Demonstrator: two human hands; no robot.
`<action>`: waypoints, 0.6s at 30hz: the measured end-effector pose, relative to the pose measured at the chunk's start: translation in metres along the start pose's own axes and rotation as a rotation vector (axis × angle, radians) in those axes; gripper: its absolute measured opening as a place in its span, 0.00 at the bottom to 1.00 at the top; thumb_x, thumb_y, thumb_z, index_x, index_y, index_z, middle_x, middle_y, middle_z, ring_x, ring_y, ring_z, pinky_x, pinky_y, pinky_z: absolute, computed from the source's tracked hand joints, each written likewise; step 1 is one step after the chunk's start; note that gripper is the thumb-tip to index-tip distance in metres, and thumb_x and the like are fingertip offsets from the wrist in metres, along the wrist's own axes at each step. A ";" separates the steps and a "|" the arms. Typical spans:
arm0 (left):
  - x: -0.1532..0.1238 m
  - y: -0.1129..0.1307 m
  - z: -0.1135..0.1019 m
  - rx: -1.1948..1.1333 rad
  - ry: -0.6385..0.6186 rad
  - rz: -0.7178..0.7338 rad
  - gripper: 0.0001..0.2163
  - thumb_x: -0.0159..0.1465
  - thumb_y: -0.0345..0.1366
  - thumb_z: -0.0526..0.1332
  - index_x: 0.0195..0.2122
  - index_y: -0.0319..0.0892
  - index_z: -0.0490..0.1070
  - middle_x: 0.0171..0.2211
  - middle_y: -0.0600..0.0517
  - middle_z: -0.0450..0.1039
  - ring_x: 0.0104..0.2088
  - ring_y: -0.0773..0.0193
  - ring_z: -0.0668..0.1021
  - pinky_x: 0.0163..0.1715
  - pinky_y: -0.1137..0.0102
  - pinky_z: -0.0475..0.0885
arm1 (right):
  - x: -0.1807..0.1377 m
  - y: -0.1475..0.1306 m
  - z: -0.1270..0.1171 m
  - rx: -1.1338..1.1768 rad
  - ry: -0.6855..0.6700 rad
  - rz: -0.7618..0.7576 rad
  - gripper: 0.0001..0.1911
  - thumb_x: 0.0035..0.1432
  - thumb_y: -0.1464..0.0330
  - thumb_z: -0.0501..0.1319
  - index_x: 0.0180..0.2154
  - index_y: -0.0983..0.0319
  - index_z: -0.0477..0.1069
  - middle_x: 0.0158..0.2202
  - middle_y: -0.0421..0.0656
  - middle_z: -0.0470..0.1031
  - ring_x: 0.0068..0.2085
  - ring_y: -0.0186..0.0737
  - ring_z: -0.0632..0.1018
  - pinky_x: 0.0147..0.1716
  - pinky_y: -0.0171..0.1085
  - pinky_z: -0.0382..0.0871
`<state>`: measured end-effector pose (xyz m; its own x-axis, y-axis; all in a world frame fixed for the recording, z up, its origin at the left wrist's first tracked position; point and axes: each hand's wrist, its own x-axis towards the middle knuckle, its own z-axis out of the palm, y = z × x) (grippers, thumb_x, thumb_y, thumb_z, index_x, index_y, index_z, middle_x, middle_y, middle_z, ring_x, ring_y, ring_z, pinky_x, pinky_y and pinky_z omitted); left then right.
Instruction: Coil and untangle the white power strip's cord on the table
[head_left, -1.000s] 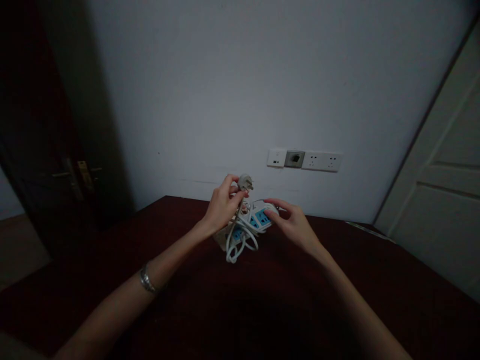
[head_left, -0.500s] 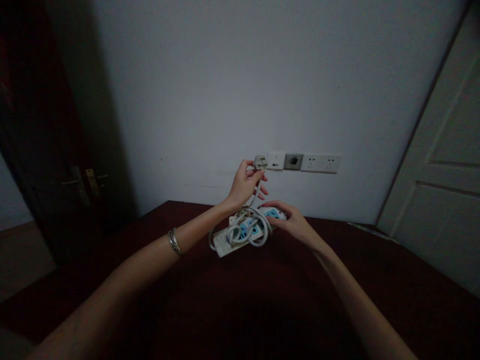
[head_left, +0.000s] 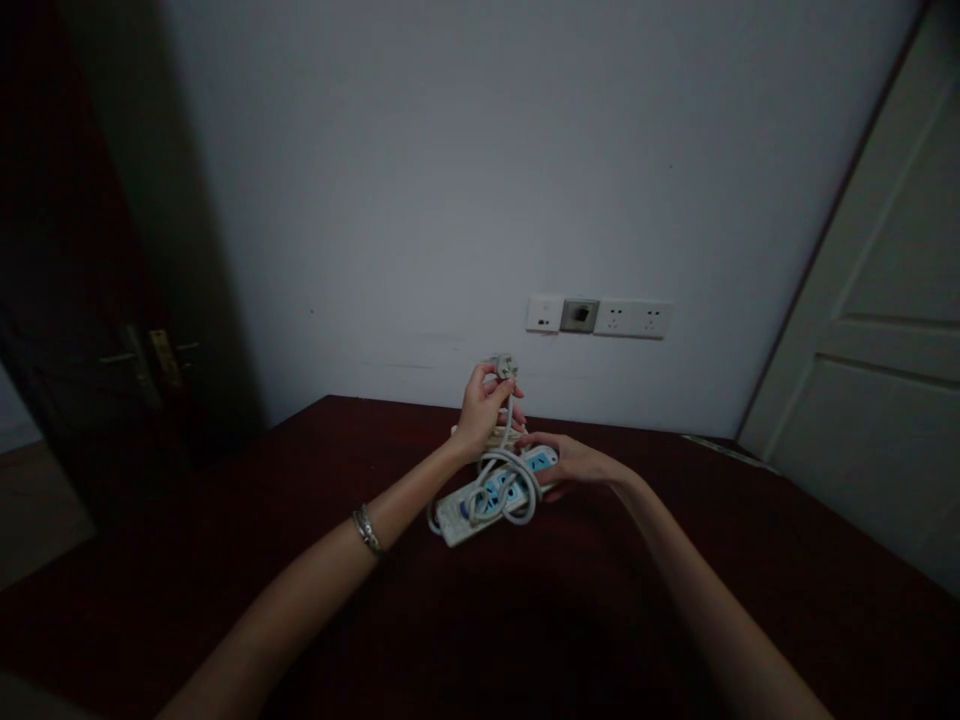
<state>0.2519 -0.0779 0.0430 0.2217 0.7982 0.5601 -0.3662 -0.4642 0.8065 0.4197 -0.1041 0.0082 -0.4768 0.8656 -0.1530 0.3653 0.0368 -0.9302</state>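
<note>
Head cam: LH (head_left: 484, 408) w/ plug (head_left: 506, 366), tbl edge (head_left: 637, 433) by wall (head_left: 450, 200).

Indoor room, home or office, can't tell which: plain pale wall (head_left: 420, 200), wall sockets (head_left: 632, 319), dark door (head_left: 82, 300) with lever handle (head_left: 118, 357), pale panelled door (head_left: 885, 345), dark red tabletop (head_left: 637, 600).

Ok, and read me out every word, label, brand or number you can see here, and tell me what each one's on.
No text can be read anywhere in this view.
Power strip in the right hand: any markings too small and dim to read.
Three-pin plug in the left hand: too small to read.
Wall socket plates: no readable lettering.
</note>
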 end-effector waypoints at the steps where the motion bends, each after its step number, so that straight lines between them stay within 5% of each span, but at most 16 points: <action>1: -0.003 -0.006 -0.002 -0.008 0.002 -0.016 0.14 0.57 0.40 0.60 0.39 0.45 0.55 0.27 0.58 0.68 0.15 0.70 0.72 0.12 0.74 0.69 | 0.001 0.004 0.000 0.010 -0.005 0.024 0.36 0.40 0.66 0.69 0.51 0.59 0.60 0.42 0.44 0.71 0.34 0.36 0.76 0.31 0.37 0.75; 7: -0.013 -0.029 -0.008 -0.039 -0.015 -0.120 0.16 0.56 0.42 0.60 0.39 0.44 0.54 0.26 0.58 0.68 0.17 0.69 0.73 0.15 0.72 0.71 | 0.004 0.022 0.000 0.048 -0.049 0.069 0.33 0.40 0.66 0.68 0.50 0.58 0.60 0.46 0.46 0.69 0.37 0.37 0.76 0.26 0.32 0.74; 12: -0.015 -0.030 -0.007 -0.008 -0.014 -0.155 0.15 0.56 0.40 0.61 0.39 0.43 0.56 0.25 0.57 0.70 0.22 0.66 0.76 0.22 0.70 0.73 | 0.001 0.020 -0.013 -0.210 -0.114 0.071 0.33 0.41 0.63 0.67 0.52 0.57 0.64 0.47 0.45 0.70 0.36 0.37 0.76 0.24 0.31 0.73; 15: -0.015 -0.029 -0.005 0.028 -0.076 -0.133 0.13 0.56 0.37 0.62 0.37 0.41 0.58 0.26 0.54 0.73 0.27 0.65 0.78 0.30 0.68 0.73 | -0.003 0.008 -0.016 -0.383 0.007 -0.007 0.24 0.44 0.66 0.66 0.47 0.62 0.71 0.42 0.46 0.74 0.38 0.39 0.76 0.35 0.37 0.73; 18: -0.017 -0.029 -0.002 0.052 -0.167 -0.129 0.11 0.57 0.35 0.62 0.37 0.41 0.59 0.28 0.52 0.74 0.32 0.64 0.78 0.37 0.67 0.71 | -0.004 -0.006 -0.009 -0.245 0.063 -0.178 0.16 0.49 0.68 0.62 0.42 0.65 0.73 0.40 0.46 0.75 0.39 0.39 0.76 0.45 0.42 0.69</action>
<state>0.2567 -0.0773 0.0095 0.4119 0.7794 0.4721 -0.2791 -0.3853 0.8796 0.4266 -0.1038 0.0175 -0.5027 0.8638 0.0329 0.4663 0.3030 -0.8311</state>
